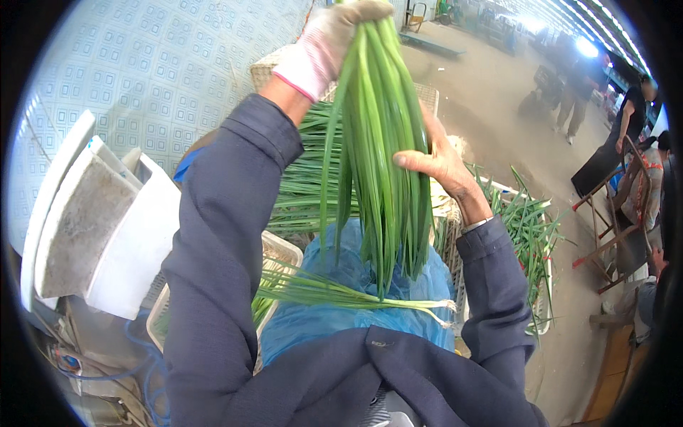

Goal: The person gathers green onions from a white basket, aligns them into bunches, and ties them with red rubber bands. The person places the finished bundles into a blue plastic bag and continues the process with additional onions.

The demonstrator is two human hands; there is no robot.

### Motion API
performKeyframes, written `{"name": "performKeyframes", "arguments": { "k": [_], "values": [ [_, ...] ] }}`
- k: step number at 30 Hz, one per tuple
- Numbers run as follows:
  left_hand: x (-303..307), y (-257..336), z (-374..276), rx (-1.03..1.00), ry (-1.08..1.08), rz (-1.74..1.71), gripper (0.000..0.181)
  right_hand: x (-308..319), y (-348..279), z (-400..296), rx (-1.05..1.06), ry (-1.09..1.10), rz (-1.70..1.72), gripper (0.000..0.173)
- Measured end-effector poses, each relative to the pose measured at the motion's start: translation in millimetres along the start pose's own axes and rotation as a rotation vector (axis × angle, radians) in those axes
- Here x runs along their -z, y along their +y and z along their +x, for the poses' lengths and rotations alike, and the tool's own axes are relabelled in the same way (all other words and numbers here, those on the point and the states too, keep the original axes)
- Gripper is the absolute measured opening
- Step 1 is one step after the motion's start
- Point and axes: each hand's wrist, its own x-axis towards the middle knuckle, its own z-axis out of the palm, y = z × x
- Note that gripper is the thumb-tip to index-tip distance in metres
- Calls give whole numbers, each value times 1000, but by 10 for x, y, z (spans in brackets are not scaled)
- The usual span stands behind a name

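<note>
My left hand [341, 34], in a pale glove with a pink-edged cuff, grips the upper end of a thick bunch of green onions [381, 139]. The leaves hang down over my lap. My bare right hand [440, 157] rests against the bunch's right side, its thumb across the front and its fingers partly hidden behind. Below the hanging tips, a few loose green onions [363, 299] with white roots lie across the blue plastic sheet [320, 331] on my lap. Behind the bunch, more green onions [304, 176] are laid out in a row.
A plastic crate [545, 299] of cut leaves stands at the right, another crate [158, 320] at the lower left. White foam boxes [133, 235] lean by the tiled wall [144, 69]. Beyond on the right are people [632, 117] and a metal-framed chair [613, 229].
</note>
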Motion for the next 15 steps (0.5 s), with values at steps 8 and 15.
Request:
{"name": "performKeyframes", "arguments": {
  "k": [8,15],
  "values": [
    [286,95,-190,101,91,-103,40,280,-68,117,-76,-252,39,80],
    [470,138,-210,-60,134,44,46,272,-75,207,-41,-235,-12,78]
  ]
}}
